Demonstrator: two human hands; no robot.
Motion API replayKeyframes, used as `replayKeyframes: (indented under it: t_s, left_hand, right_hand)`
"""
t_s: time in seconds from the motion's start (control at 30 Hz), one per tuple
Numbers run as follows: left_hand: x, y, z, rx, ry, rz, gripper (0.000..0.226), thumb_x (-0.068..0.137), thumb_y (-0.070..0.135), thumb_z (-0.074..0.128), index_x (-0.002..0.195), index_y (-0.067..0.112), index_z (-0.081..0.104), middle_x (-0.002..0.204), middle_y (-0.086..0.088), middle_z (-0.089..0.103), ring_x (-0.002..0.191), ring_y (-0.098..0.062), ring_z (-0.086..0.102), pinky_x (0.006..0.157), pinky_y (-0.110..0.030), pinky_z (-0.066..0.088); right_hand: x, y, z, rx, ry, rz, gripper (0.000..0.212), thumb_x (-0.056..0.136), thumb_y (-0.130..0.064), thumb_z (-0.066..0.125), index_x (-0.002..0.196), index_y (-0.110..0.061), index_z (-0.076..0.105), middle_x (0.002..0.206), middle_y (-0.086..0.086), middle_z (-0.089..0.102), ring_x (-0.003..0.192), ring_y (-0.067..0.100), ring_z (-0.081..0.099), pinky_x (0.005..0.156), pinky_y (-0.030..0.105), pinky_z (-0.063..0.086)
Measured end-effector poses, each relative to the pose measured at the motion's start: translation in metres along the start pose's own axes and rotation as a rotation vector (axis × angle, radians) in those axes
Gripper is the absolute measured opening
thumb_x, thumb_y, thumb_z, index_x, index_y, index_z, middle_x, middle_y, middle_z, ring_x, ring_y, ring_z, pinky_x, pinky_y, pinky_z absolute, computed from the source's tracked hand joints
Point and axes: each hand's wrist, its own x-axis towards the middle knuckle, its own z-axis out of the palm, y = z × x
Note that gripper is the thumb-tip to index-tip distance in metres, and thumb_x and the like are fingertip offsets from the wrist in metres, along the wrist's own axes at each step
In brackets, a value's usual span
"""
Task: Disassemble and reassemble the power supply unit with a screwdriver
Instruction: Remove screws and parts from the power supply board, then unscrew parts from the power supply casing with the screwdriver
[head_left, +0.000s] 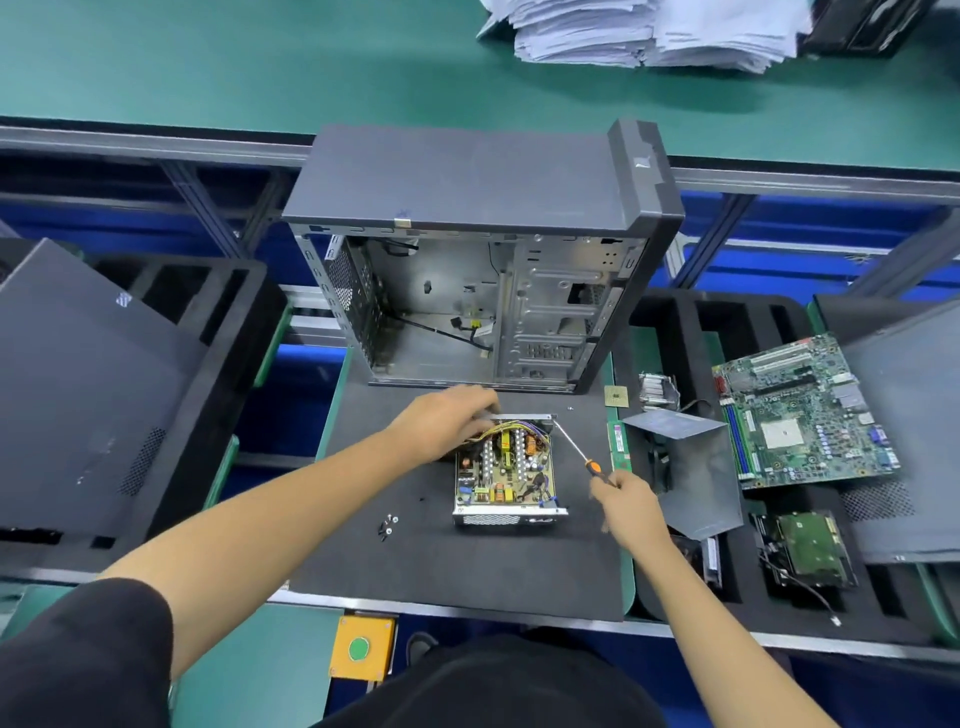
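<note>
The power supply unit (506, 478) lies open on the black mat, its circuit board and yellow wires exposed. My left hand (447, 428) grips its far left corner, fingers curled over the rim. My right hand (626, 493) holds an orange-and-black screwdriver (576, 449) by the handle; the thin shaft slants up-left with its tip at the unit's far right corner. The unit's grey metal cover (691, 467) stands to the right. A few loose screws (387, 525) lie on the mat to the left of the unit.
An empty computer case (483, 270) stands open behind the unit. A motherboard (802, 410), a CPU chip (616, 397), a RAM stick (619, 447) and a drive (808, 548) lie at the right. Dark side panels (88, 384) rest at left. A paper stack (649, 31) lies far back.
</note>
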Motion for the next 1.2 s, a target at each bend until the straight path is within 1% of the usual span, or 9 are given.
replayKeyframes:
  t_s: [0.07, 0.13, 0.2, 0.3, 0.43, 0.63, 0.83, 0.93, 1.2]
  left_hand:
    - [-0.027, -0.002, 0.007, -0.065, 0.242, -0.113, 0.016, 0.103, 0.035, 0.051, 0.117, 0.028, 0.054, 0.117, 0.010, 0.058, 0.113, -0.013, 0.050, 0.093, -0.034, 0.046]
    - [-0.066, -0.001, 0.025, -0.194, 0.376, -0.186, 0.017, 0.102, 0.040, 0.048, 0.112, 0.027, 0.049, 0.111, 0.011, 0.049, 0.106, -0.014, 0.043, 0.092, -0.031, 0.040]
    - [-0.103, 0.010, 0.048, -0.386, 0.193, -0.205, 0.027, 0.099, 0.053, 0.048, 0.111, 0.030, 0.042, 0.107, 0.010, 0.045, 0.099, -0.011, 0.046, 0.088, -0.026, 0.042]
    - [-0.123, 0.027, 0.078, -0.464, -0.106, -0.235, 0.040, 0.094, 0.062, 0.054, 0.118, 0.033, 0.043, 0.111, 0.009, 0.053, 0.097, -0.005, 0.054, 0.086, -0.024, 0.046]
    - [-0.110, 0.031, 0.082, -0.465, -0.020, -0.292, 0.020, 0.101, 0.030, 0.062, 0.104, 0.011, 0.057, 0.102, -0.004, 0.065, 0.094, -0.023, 0.061, 0.089, -0.046, 0.050]
    - [-0.091, 0.034, 0.042, -0.546, 0.123, -0.288, 0.021, 0.102, 0.032, 0.059, 0.094, 0.013, 0.056, 0.080, 0.000, 0.065, 0.075, -0.012, 0.061, 0.071, -0.035, 0.048]
    - [-0.048, 0.033, 0.005, -0.964, 0.124, -0.342, 0.004, 0.103, 0.010, 0.057, 0.103, 0.006, 0.056, 0.084, -0.016, 0.070, 0.077, -0.021, 0.066, 0.069, -0.032, 0.052]
    - [-0.027, 0.030, -0.008, -1.036, 0.074, -0.430, 0.007, 0.103, 0.014, 0.059, 0.105, 0.008, 0.058, 0.092, -0.019, 0.068, 0.080, -0.027, 0.063, 0.065, -0.033, 0.050]
    - [-0.010, 0.018, -0.008, -0.924, -0.032, -0.545, 0.024, 0.103, 0.036, 0.057, 0.114, 0.014, 0.059, 0.107, -0.014, 0.064, 0.093, -0.021, 0.058, 0.086, -0.036, 0.045]
  right_hand:
    - [-0.002, 0.004, 0.002, 0.073, -0.074, -0.051, 0.012, 0.086, -0.007, 0.063, 0.080, -0.010, 0.054, 0.071, 0.005, 0.062, 0.062, 0.021, 0.060, 0.064, 0.034, 0.042]
    - [-0.003, 0.006, 0.005, 0.156, -0.194, -0.091, 0.023, 0.083, 0.014, 0.059, 0.094, -0.006, 0.059, 0.086, 0.002, 0.066, 0.079, 0.018, 0.060, 0.067, 0.031, 0.046]
    - [-0.003, 0.008, 0.008, 0.110, -0.286, -0.145, 0.033, 0.081, 0.019, 0.058, 0.104, -0.005, 0.061, 0.096, -0.001, 0.069, 0.084, 0.007, 0.063, 0.069, 0.024, 0.046]
    - [-0.005, 0.009, 0.013, 0.073, -0.360, -0.192, 0.032, 0.078, 0.014, 0.063, 0.098, -0.012, 0.063, 0.076, -0.012, 0.062, 0.054, -0.002, 0.048, 0.053, 0.014, 0.038]
    - [-0.007, 0.004, 0.021, 0.058, -0.320, -0.258, 0.034, 0.076, 0.010, 0.068, 0.084, -0.021, 0.057, 0.065, -0.013, 0.049, 0.051, 0.001, 0.039, 0.050, 0.015, 0.032]
    - [0.008, -0.022, 0.002, 0.172, -0.287, -0.289, 0.029, 0.078, 0.002, 0.069, 0.075, -0.018, 0.048, 0.062, -0.010, 0.038, 0.060, 0.012, 0.032, 0.060, 0.027, 0.027]
    - [0.017, -0.058, -0.009, 0.383, -0.246, -0.203, 0.027, 0.078, 0.007, 0.065, 0.065, -0.014, 0.057, 0.068, -0.008, 0.049, 0.073, 0.016, 0.043, 0.072, 0.032, 0.039]
    - [0.020, -0.070, -0.013, 0.472, -0.274, -0.145, 0.017, 0.078, 0.004, 0.064, 0.081, -0.008, 0.052, 0.078, 0.010, 0.048, 0.069, 0.021, 0.044, 0.063, 0.031, 0.037]
    - [0.027, -0.076, -0.015, 0.534, -0.326, -0.042, 0.021, 0.084, 0.003, 0.061, 0.081, -0.014, 0.049, 0.070, 0.004, 0.050, 0.060, 0.016, 0.044, 0.060, 0.030, 0.044]
